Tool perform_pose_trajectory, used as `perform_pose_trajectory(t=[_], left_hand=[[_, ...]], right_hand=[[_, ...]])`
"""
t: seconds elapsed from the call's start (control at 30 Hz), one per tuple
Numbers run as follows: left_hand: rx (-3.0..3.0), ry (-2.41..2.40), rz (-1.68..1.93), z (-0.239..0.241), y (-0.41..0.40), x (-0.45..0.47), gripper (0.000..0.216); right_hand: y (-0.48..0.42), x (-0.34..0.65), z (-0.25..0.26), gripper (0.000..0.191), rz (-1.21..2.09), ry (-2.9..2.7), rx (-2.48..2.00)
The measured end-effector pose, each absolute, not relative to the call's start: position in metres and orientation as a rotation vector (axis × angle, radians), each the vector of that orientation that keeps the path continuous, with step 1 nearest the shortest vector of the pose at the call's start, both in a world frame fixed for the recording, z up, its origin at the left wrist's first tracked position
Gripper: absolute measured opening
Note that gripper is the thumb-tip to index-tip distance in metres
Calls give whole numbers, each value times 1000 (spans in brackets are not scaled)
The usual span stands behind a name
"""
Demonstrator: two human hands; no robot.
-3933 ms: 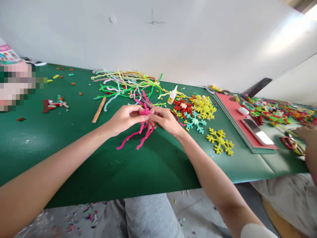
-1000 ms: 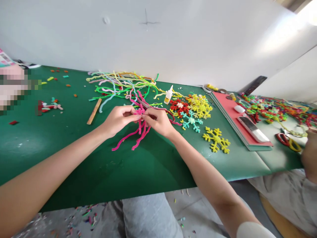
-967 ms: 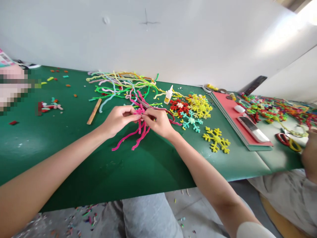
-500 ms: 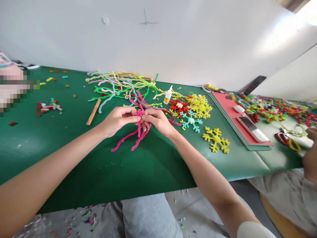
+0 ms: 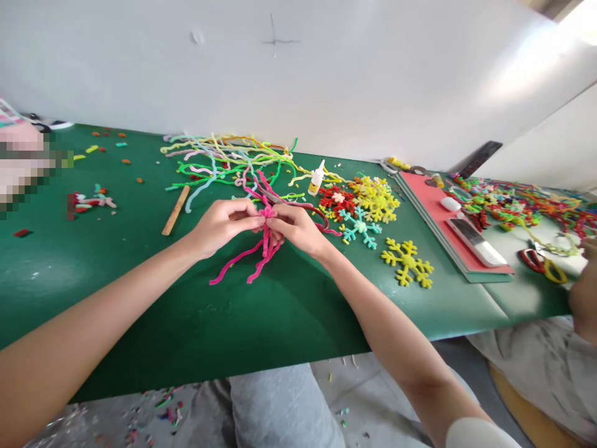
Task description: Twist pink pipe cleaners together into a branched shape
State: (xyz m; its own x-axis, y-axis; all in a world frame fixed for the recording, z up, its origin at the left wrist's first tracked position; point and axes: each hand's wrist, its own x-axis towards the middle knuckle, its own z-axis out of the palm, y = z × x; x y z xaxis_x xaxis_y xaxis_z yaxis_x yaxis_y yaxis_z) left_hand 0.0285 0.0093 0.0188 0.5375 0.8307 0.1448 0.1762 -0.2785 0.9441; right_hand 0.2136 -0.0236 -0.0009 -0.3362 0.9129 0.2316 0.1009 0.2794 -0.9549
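Note:
Between my fingertips is a pink pipe-cleaner piece [image 5: 267,213], its looped centre facing up and a stem hanging below. My left hand [image 5: 228,225] pinches it from the left. From the right, my right hand [image 5: 297,229] grips it with thumb and forefinger, the other fingers curled underneath. Loose pink pipe cleaners [image 5: 236,261] lie on the table below and behind my hands. Scissors [image 5: 319,213] with dark red handles rest just behind my right hand, partly hidden by it.
Behind lie many coloured pipe cleaners [image 5: 224,155] and a glue bottle [image 5: 317,177]. A wooden stick [image 5: 176,210] is at left. To the right are a turquoise snowflake [image 5: 359,228], a yellow snowflake [image 5: 408,262], a red folder [image 5: 448,218] and another person's hand [image 5: 584,292].
The pink piece has shifted slightly right in my fingers. My left hand's fingertips have moved a little right with it, while my right hand stays almost in place.

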Motion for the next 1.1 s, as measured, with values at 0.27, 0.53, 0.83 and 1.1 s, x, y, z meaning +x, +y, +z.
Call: perform_pose_trajectory(t=[0.27,0.53,0.83,1.1], left_hand=[[1849,938,913,13,7,30,20],[1618,772,870,15,8,30,15],[1557,740,853,14,10,28,15],[1739,873,834,17,10,28,21]], right_hand=[[-25,208,-8,19,1036,-1619,-1033],[-27,209,-2,21,1151,-1589,-931],[-27,211,0,23,1231,-1579,-863],[-23,214,0,27,1263,-1611,-868]])
